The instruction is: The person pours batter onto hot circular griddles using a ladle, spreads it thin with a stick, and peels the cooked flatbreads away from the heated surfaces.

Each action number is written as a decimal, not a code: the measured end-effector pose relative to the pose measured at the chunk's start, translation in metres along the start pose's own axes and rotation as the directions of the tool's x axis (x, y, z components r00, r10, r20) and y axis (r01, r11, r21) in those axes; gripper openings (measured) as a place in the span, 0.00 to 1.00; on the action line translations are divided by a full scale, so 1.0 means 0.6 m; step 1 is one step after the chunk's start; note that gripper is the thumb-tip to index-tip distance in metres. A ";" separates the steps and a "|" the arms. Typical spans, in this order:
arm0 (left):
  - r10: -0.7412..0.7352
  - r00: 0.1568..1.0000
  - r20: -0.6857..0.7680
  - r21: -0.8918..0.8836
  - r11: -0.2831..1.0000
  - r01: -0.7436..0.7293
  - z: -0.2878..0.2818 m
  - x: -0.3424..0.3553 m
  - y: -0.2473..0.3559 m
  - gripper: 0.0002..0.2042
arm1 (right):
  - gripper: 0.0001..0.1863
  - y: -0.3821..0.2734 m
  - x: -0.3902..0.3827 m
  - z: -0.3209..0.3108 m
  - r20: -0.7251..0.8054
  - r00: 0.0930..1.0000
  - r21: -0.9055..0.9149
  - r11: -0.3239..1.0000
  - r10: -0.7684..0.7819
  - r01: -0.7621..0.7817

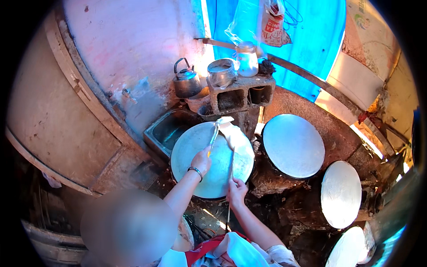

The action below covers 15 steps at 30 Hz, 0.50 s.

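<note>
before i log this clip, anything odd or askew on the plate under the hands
One thing stands out: a thin pale sheet bunches up at the far edge of the round plate, uneven against its flat surface. The stick in the left hand reaches it, so handling may explain that.

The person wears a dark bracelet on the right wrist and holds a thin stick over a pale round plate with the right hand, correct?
Not quite: the head view shows the bracelet on the left wrist. The right hand does hold a thin stick over a pale round plate.
</note>
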<state>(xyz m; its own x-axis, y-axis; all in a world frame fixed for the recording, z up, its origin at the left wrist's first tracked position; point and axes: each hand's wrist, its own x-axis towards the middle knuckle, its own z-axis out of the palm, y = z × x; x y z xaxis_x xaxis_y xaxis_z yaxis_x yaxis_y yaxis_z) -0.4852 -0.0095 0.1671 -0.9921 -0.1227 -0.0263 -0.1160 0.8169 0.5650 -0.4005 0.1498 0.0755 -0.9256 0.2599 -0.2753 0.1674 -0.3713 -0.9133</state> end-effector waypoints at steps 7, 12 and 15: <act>-0.050 0.986 -0.156 -0.174 0.984 0.022 -0.016 -0.007 -0.072 0.25 | 0.11 -0.018 0.047 0.024 0.055 0.998 -0.127 0.992 -0.004 0.011; -0.352 0.934 0.063 -0.540 0.775 0.328 -0.051 -0.078 -0.100 0.25 | 0.11 -0.077 0.071 0.044 0.229 0.969 -0.295 0.955 0.092 -0.020; -0.360 0.919 0.161 -0.715 0.599 0.361 -0.071 -0.159 -0.113 0.24 | 0.10 -0.097 0.076 0.023 0.147 0.985 -0.188 0.980 0.091 -0.063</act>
<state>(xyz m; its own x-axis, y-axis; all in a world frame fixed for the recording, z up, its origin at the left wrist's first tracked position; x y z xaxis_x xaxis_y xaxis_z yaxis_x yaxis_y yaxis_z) -0.3807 -0.0772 0.1663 -0.8774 -0.3161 -0.3609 -0.3930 0.0419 0.9186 -0.4573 0.1709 0.1206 -0.9462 0.0910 -0.3104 0.2861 -0.2122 -0.9344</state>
